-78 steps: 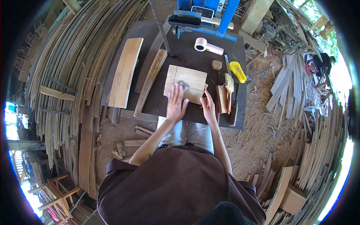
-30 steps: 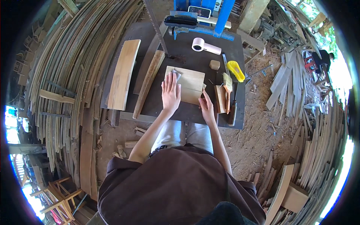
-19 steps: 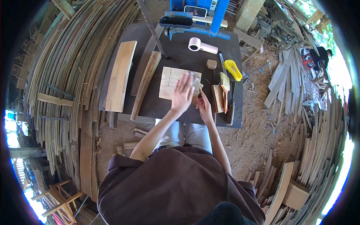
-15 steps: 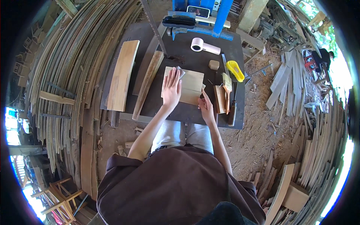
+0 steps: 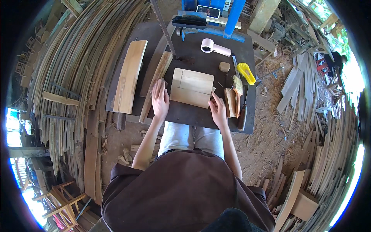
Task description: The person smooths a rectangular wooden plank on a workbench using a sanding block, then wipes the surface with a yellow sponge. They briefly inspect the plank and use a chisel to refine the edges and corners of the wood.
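A pale, flat wooden board (image 5: pixel 191 87) with pencil-like lines across it lies on the dark tabletop in front of me. My left hand (image 5: pixel 160 101) is beyond its left edge, beside a long rough wood strip (image 5: pixel 155 87). A small grey piece, perhaps sandpaper, shows at its fingertips, mostly hidden under the fingers. At the board's lower right corner, my right hand (image 5: pixel 219 112) grips the edge with thumb and bent fingers. A small light wood tip (image 5: pixel 213 89) sticks out just above those fingers.
Right of the board are a wood block (image 5: pixel 229 101), a brush (image 5: pixel 237 91), a wooden-handled tool (image 5: pixel 242 118) and a yellow object (image 5: pixel 246 74). Behind lie a small cube (image 5: pixel 224 67) and a pink handheld fan (image 5: pixel 215 48). A saw blade (image 5: pixel 164 29) rises at back left, near a plank (image 5: pixel 130 77).
My left hand has slid off the board to the left and nearer to me, with the grey piece. Lines on the board's left part are uncovered. My right hand stays at the board's edge.
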Tool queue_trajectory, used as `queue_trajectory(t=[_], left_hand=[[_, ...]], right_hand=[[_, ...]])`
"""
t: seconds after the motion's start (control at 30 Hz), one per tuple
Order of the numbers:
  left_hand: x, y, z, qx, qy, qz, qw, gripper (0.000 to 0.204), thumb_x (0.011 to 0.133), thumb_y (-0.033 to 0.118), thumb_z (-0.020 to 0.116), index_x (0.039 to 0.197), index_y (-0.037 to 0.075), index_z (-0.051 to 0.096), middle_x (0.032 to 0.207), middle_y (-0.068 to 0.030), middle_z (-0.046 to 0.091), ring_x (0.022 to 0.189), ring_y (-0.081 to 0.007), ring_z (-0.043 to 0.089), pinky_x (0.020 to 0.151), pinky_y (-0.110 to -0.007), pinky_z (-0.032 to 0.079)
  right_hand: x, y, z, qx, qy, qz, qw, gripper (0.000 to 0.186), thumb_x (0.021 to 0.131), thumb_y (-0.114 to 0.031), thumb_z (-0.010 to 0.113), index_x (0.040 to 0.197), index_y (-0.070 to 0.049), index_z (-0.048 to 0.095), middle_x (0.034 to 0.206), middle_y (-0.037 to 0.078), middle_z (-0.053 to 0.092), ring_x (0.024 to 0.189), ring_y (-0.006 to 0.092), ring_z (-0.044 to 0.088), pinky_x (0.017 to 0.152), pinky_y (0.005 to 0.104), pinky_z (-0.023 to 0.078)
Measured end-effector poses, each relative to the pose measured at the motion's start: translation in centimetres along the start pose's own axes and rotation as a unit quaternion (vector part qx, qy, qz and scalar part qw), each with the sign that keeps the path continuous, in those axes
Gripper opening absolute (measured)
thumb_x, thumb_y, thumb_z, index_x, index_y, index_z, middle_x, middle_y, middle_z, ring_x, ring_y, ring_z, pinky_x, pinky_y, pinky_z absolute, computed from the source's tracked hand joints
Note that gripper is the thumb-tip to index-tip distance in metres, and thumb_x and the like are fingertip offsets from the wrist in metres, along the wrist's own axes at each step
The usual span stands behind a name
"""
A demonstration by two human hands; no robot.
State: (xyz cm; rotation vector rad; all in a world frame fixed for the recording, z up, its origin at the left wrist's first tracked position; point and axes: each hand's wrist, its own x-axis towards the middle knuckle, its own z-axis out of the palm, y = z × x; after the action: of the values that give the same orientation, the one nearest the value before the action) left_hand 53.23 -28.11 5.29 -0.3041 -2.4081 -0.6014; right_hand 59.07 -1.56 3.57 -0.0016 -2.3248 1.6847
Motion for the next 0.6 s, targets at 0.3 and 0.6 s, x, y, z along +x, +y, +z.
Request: queue_trajectory(t=[0.3, 0.6], left_hand=[[-0.4, 1.7, 2.1, -0.214, -0.024, -0.143, 0.966, 0.027, 0.098, 0.014, 0.055, 0.119, -0.003, 0.059, 0.107, -0.0230, 0.064, 0.098, -0.0374, 0.063, 0.086, -0.041, 0.050], [-1.3, 2.1, 2.4, -0.249, -0.001, -0.178, 0.952, 0.027, 0.103, 0.018, 0.047, 0.112, -0.004, 0.059, 0.104, -0.0249, 0.064, 0.097, -0.0416, 0.062, 0.086, -0.044, 0.048]], right_hand=[[8.7, -3.2, -3.7, -0.418, 0.018, -0.100, 0.903, 0.005, 0.082, -0.010, 0.066, 0.085, -0.008, 0.069, 0.102, 0.010, 0.059, 0.097, 0.0305, 0.058, 0.083, 0.0433, 0.047], [11.4, -0.3, -1.9, -0.630, -0.057, -0.081, 0.770, 0.012, 0.068, -0.005, 0.071, 0.079, -0.007, 0.074, 0.106, 0.010, 0.062, 0.110, 0.0287, 0.054, 0.093, 0.0578, 0.038]])
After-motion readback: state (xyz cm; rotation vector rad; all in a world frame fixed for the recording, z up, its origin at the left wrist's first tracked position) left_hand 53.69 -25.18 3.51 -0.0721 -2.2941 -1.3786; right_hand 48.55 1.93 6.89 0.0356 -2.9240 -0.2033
